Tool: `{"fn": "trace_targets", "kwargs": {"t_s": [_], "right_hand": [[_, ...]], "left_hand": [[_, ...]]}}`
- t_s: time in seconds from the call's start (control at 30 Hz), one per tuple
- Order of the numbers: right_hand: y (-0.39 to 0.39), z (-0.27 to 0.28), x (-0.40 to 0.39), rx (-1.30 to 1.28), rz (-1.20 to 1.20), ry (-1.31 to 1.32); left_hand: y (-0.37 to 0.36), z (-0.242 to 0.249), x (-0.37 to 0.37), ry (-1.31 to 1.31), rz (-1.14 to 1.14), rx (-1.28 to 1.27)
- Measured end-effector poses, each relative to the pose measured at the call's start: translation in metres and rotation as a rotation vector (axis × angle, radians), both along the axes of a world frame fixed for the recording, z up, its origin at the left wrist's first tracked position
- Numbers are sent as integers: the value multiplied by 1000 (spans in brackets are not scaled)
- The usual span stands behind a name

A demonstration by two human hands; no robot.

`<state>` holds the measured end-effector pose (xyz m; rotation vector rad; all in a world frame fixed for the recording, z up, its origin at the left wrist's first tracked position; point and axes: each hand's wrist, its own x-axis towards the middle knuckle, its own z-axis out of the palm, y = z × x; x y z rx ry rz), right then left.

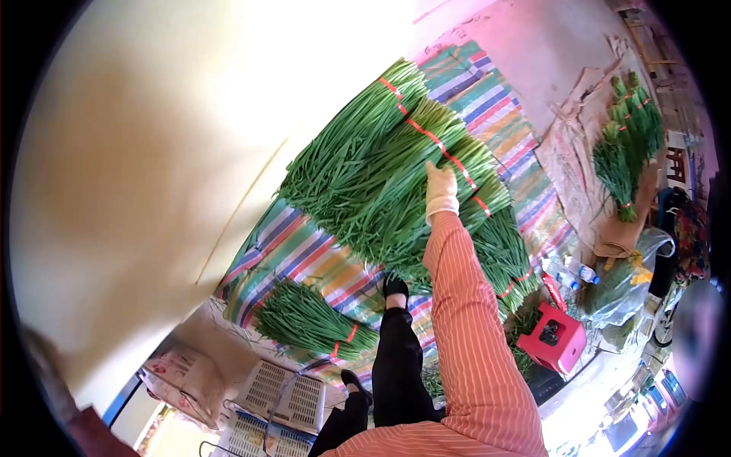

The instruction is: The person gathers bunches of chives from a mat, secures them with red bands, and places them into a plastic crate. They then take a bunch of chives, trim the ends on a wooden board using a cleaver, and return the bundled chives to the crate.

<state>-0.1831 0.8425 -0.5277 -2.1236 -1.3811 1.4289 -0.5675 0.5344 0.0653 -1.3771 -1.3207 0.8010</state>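
Observation:
My right hand [442,189], in a pale glove, lies on a large green leafy bundle [396,164] just below its red tie. Its fingers are curled down against the stalks, with their tips hidden. More bundles, bound with red bands, lie side by side around it: one at the upper left [343,129], others at the lower right [499,240]. A separate tied bundle [308,320] rests nearer my feet. My left hand is out of view.
A striped sheet [506,114] lies beneath the bundles, with a pale wall at left. At right are a red stool [552,337], plastic bottles [562,273], a plastic bag [628,289] and more bundles [628,145] on sacking. Plastic crates [282,396] stand at lower left.

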Motion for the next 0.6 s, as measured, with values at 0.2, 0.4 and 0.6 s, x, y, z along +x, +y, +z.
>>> {"fn": "trace_targets", "kwargs": {"t_s": [0.2,0.4,0.6], "right_hand": [[61,-78,-51,-9,-261,-324],[70,-82,-61,-79,-391,-334],[30,-22,-34,238,-369,354]], "left_hand": [[-22,3,3,-93,194,2],[-39,8,2,-13,307,-6],[-80,20,-6,-208,363,33]]}}
